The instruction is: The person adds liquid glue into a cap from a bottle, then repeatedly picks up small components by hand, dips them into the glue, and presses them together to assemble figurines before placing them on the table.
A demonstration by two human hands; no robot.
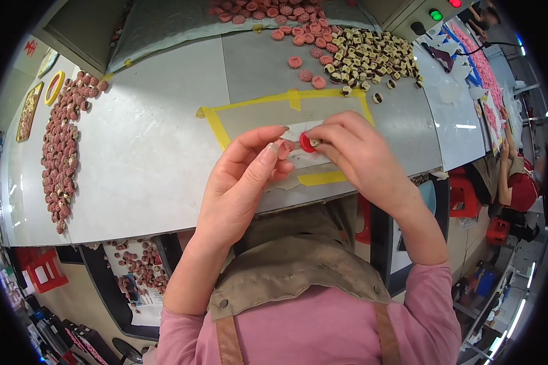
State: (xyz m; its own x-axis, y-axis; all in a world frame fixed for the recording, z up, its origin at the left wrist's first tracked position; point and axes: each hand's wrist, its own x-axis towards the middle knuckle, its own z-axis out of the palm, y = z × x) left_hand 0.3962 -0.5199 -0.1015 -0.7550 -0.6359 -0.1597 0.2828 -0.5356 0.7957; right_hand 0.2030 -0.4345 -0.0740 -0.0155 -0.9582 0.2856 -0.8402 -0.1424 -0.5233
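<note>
Between the thumb and fingers of my left hand (pixel 240 176) is a small pink scalloped piece (pixel 283 149), held just above the work surface. My right hand (pixel 362 152) pinches a small cream-and-dark piece (pixel 314 143) with thumb and fingertips. Right beside that piece is a round red object (pixel 306 143), partly covered by my right fingers; whether it is held or lies on the table I cannot tell. The two hands are close together but apart, over a yellow tape outline (pixel 214 125) stuck to the grey table (pixel 152 140).
Loose pink scalloped pieces (pixel 298 36) and a heap of cream-and-dark pieces (pixel 371 58) lie at the back. Pink pieces form a long band (pixel 61 152) at far left. A control box (pixel 417 18) overhangs the back right. A co-worker (pixel 517 182) sits at right.
</note>
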